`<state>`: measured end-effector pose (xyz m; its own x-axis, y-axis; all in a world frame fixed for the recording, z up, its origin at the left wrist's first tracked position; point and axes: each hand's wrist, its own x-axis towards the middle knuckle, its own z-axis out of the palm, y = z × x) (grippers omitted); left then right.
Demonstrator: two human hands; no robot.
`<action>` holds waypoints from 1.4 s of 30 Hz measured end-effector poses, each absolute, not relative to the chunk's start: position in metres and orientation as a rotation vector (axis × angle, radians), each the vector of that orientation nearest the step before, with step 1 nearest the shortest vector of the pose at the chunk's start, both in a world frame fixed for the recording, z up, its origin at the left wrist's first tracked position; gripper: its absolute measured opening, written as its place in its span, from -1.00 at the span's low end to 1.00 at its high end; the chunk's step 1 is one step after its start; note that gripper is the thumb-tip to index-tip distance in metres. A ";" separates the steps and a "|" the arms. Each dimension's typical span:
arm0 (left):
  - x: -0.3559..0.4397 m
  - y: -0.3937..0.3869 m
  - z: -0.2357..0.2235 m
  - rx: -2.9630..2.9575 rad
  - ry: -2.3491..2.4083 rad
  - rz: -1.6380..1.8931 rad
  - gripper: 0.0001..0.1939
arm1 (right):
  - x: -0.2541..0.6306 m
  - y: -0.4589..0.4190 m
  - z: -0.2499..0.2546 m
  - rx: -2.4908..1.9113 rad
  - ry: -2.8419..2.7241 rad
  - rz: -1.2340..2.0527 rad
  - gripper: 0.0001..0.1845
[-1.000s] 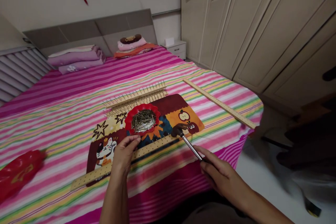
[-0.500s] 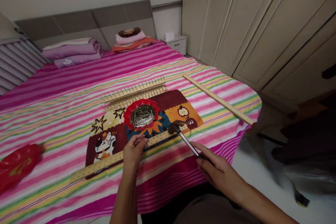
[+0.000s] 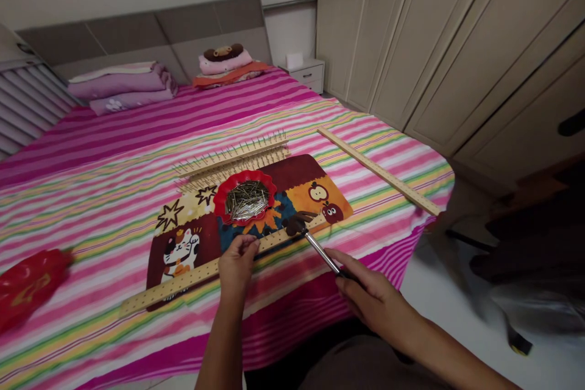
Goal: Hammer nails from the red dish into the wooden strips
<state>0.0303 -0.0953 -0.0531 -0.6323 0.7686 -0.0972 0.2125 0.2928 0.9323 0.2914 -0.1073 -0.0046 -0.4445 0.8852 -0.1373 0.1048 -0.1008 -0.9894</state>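
Note:
My right hand (image 3: 372,286) is wrapped round the handle of a hammer (image 3: 320,251), whose dark head is over a wooden strip with rows of holes (image 3: 183,282). My left hand (image 3: 238,261) rests at the middle of that strip, thumb and fingers pinched together; what they hold, if anything, is too small to make out. A few thin nails seem to stand in the strip between the hand and the hammer head. Just beyond, a red scalloped bowl (image 3: 220,210) holds many loose nails (image 3: 247,200). The strip lies across a patterned mat (image 3: 208,237).
Behind the bowl lie wooden strips bristling with nails (image 3: 233,158). Another long holed strip (image 3: 379,172) lies at the right of the striped bed (image 3: 292,125). A red plastic bag-like thing (image 3: 31,286) is at left. Folded bedding (image 3: 130,88) sits near the headboard.
The hammer and my right hand have shifted slightly left, nearer my left hand. My left hand stays pinched at the strip. The view has tilted a little.

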 end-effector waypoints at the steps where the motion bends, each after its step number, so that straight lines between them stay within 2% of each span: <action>1: 0.031 -0.096 -0.053 0.905 2.063 1.300 -0.74 | 0.289 -0.106 -0.003 -1.076 -1.599 1.589 -0.51; 11: 0.032 -0.099 -0.053 0.960 2.129 1.227 -0.72 | 0.249 -0.087 0.016 -0.844 -2.052 1.361 -0.45; 16: 0.035 -0.098 -0.049 0.993 2.192 1.185 -0.78 | 0.243 -0.083 0.017 -0.749 -2.130 1.358 -0.42; 23: 0.026 -0.098 -0.047 1.018 2.123 1.171 -0.72 | 0.278 -0.093 0.012 -0.925 -1.944 1.408 -0.52; 26: 0.014 -0.085 -0.036 1.172 2.247 1.191 -0.73 | 0.293 -0.096 0.002 -1.081 -1.832 1.433 -0.51; 28: 0.005 -0.069 -0.026 1.382 2.398 1.086 -0.75 | 0.300 -0.097 -0.006 -1.150 -1.756 1.474 -0.49; 31: -0.003 -0.041 -0.016 1.660 2.530 0.706 -0.75 | 0.303 -0.097 -0.013 -1.175 -1.643 1.564 -0.45; 36: -0.008 -0.013 -0.013 1.703 2.593 0.126 -0.78 | 0.301 -0.098 -0.012 -1.209 -1.517 1.619 -0.44; 39: -0.011 -0.011 -0.012 1.709 2.551 0.024 -0.81 | 0.301 -0.099 -0.010 -1.199 -1.476 1.640 -0.44; 42: -0.017 -0.016 -0.008 1.745 2.500 0.085 -0.82 | 0.301 -0.099 -0.010 -1.209 -1.456 1.644 -0.45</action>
<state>-0.0171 -0.0158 -0.0080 -0.3425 0.9385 -0.0431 0.9335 0.3451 0.0977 0.3005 -0.0993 -0.0101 -0.3854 0.8945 -0.2267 0.1168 -0.1964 -0.9735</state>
